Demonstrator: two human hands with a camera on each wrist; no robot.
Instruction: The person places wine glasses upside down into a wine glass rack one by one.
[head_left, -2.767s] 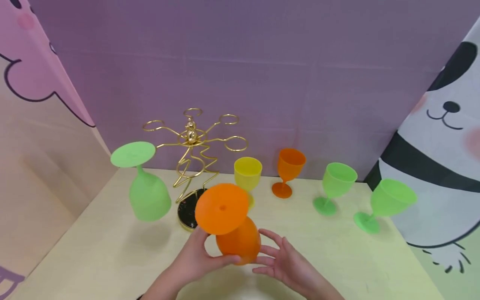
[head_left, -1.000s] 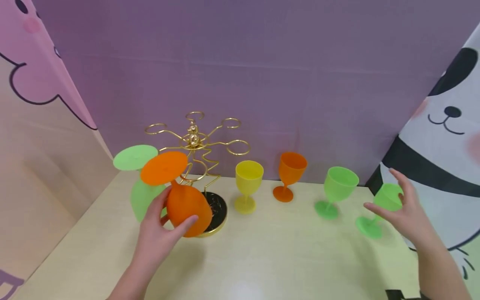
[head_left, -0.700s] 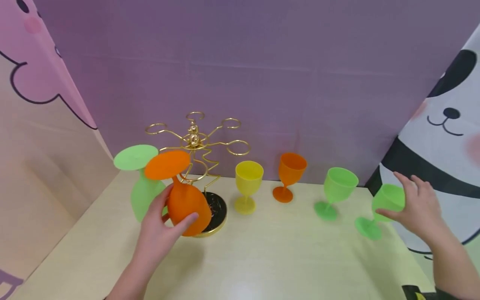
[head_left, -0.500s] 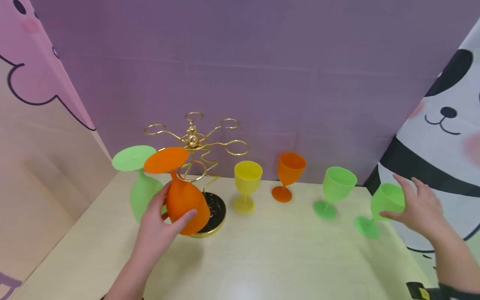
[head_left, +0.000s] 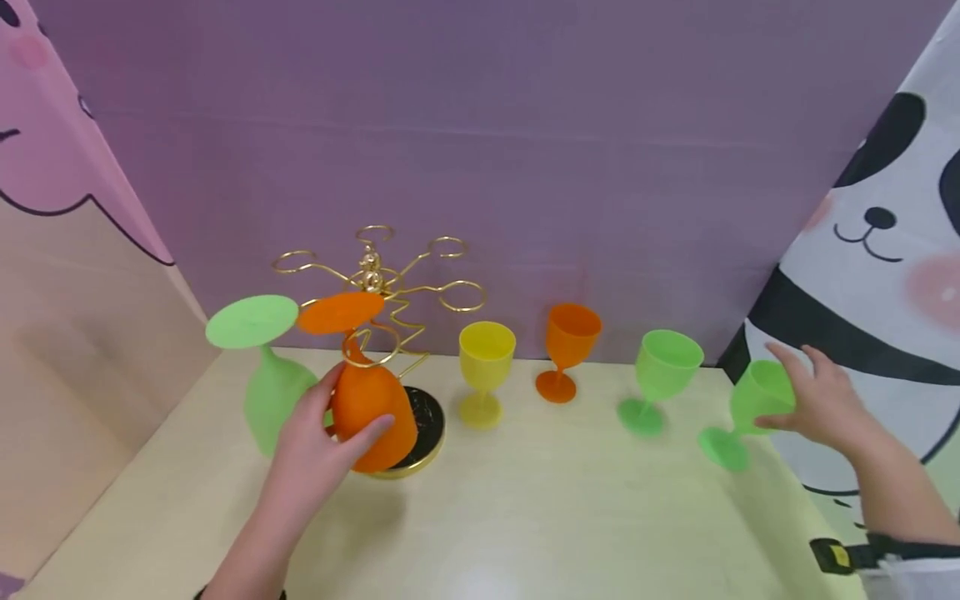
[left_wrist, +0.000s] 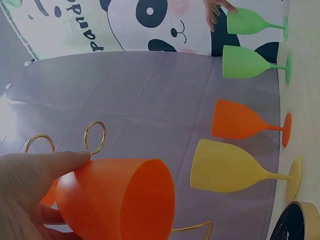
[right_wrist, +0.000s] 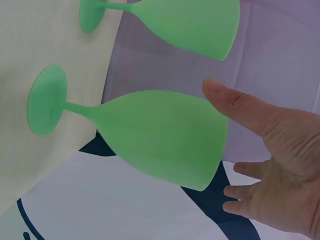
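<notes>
So, I have the left hand [head_left: 311,442] pinching the bowl of an orange goblet [head_left: 372,408], thumb on the near side and fingers behind it. That goblet is upside down, foot uppermost, its stem right at the front ring [head_left: 399,343] of the gold stand [head_left: 372,281]; from here I can't tell whether the ring goes round the stem or only crosses in front of it. The stand's round black base [head_left: 427,425] sits partly behind the bowl. Just left of my grip, an inverted green goblet [head_left: 273,392] shows its foot at about the same height. Over on the other side, my right hand [head_left: 828,407] is spread, thumb and fingers apart about the rim of the rightmost green goblet [head_left: 757,400], which stands upright; I can't make out whether skin meets cup. Between the hands, a row stands along the back of the pale table [head_left: 562,517]: a yellow goblet [head_left: 486,357], a second orange goblet [head_left: 570,337] and a middle green goblet [head_left: 666,367], all upright and apart. Purple cloth [head_left: 480,150] hangs behind them, with a panda print [head_left: 847,312] at the right.
</notes>
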